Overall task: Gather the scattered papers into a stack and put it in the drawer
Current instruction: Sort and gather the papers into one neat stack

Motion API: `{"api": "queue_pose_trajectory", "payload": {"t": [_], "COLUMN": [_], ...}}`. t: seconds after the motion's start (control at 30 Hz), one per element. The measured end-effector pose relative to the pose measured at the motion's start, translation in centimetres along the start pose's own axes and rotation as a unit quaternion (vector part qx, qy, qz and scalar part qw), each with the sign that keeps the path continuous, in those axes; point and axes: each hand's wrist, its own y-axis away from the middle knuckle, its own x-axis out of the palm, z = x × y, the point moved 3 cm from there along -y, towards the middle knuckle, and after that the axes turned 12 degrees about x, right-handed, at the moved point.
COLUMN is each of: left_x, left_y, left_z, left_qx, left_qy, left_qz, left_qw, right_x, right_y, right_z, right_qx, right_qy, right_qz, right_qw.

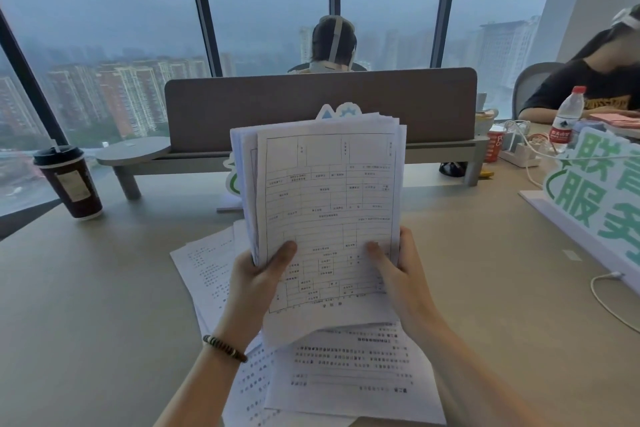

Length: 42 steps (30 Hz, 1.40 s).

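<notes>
Stack: a thick stack of papers [325, 218] is held upright above the desk [104, 305], tilted a little toward the camera, its top sheet a printed form of ruled boxes; the sheets behind it fan out unevenly at the top and left edges.
Left hand: the left hand [256, 284] grips the stack's lower left edge, thumb pressed on the front sheet, the other fingers hidden behind the stack; a beaded bracelet [225, 348] sits on that wrist.
Right hand: the right hand [398, 274] grips the stack's lower right edge, thumb on the front sheet, the remaining fingers wrapped round the back.
Loose papers: more loose sheets [346, 374] lie flat on the desk directly below the stack, overlapping at odd angles and spreading out to the left of it.
Cup: a dark paper cup [69, 182] with a black lid stands on the desk well to the left of the stack.
Screen: a grey divider screen [311, 107] rises behind the stack, with a person seated beyond it.
Sign: a white sign [595, 198] with green characters stands to the right of the stack.
Bottle: a water bottle [568, 118] with a red cap stands behind the sign, far to the right of the stack.
Drawer: not visible.
</notes>
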Motion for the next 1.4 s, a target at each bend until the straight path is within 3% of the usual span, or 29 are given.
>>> {"api": "queue_pose_trajectory", "payload": {"t": [0.13, 0.37, 0.47, 0.63, 0.9, 1.1, 1.23, 1.4], "left_x": [0.1, 0.1, -0.1, -0.3, 0.0, -0.1, -0.5, -1.6], "left_y": [-0.7, 1.2, 1.1, 0.7, -0.2, -1.0, -0.8, -0.3], "left_z": [-1.1, 1.3, 1.5, 0.7, 0.8, 0.3, 0.1, 0.1], "left_qx": [0.029, -0.033, -0.042, -0.056, -0.045, -0.067, -0.15, -0.257], "left_qy": [0.016, 0.008, -0.005, 0.015, -0.03, -0.037, 0.022, 0.109], "left_qz": [0.025, 0.047, 0.04, 0.108, 0.075, 0.073, 0.082, 0.108], "left_qw": [0.999, 0.998, 0.998, 0.992, 0.996, 0.994, 0.985, 0.954], "right_x": [-0.1, -0.3, -1.0, -0.9, -0.5, -0.8, -0.8, -0.5], "right_y": [0.0, 2.0, 0.9, -1.4, -1.8, -1.8, -2.0, -1.7], "right_z": [1.2, -1.7, 0.2, 5.1, 1.5, 3.4, 3.1, 2.6], "right_qx": [-0.039, -0.027, -0.033, -0.112, -0.052, -0.093, -0.018, 0.074], "right_qy": [0.0, 0.042, 0.037, 0.015, 0.045, 0.131, 0.045, -0.022], "right_qz": [-0.008, 0.033, 0.017, 0.007, 0.007, -0.018, 0.043, 0.05], "right_qw": [0.999, 0.998, 0.999, 0.994, 0.998, 0.987, 0.998, 0.996]}}
